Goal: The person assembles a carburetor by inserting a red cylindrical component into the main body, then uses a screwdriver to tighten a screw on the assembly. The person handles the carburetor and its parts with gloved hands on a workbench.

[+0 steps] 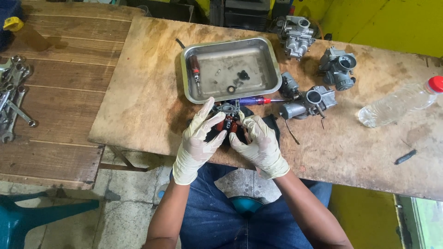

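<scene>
Both my hands wear pale latex gloves and meet over a small grey carburetor body (pixel 227 109) with reddish-brown float parts (pixel 229 124), resting on a black cloth (pixel 271 123) at the near edge of the plywood board. My left hand (pixel 198 140) grips its left side, thumb on the reddish part. My right hand (pixel 259 144) pinches its right side with the fingertips. Just behind it lies a screwdriver (pixel 254 100) with a purple and red handle.
A steel tray (pixel 230 68) behind holds a brown-handled tool and small parts. Three more carburetors (pixel 308 102) (pixel 339 68) (pixel 296 36) sit to the right and back. A clear bottle with a red cap (pixel 399 102) lies at far right. Wrenches (pixel 13 97) lie at far left.
</scene>
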